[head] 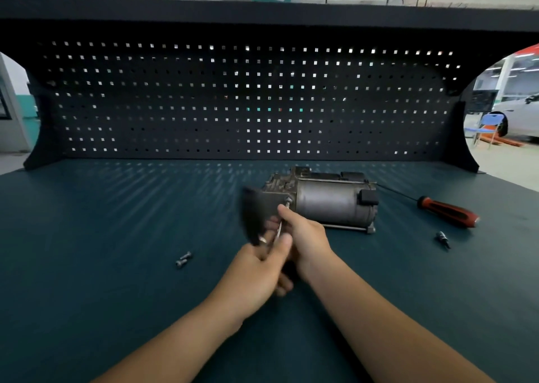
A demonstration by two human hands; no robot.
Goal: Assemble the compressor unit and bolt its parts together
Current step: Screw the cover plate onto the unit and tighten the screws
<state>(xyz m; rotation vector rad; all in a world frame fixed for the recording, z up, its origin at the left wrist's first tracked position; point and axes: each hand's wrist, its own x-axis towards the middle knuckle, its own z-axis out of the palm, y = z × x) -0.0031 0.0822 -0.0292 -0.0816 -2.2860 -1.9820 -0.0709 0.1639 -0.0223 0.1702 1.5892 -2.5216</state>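
The grey compressor unit (329, 200) lies on its side in the middle of the dark green bench. A black end cover (256, 213), blurred, sits against its left end. My left hand (259, 269) grips the lower edge of that cover. My right hand (303, 236) pinches a long thin bolt (282, 222) whose head sits at the cover's corner next to the compressor body. Two loose bolts (183, 259) lie on the bench to the left of my hands.
A red-and-black screwdriver (446, 210) lies right of the compressor, with a small bit (442, 238) nearer me. A black pegboard (250, 99) closes the back of the bench (87, 236).
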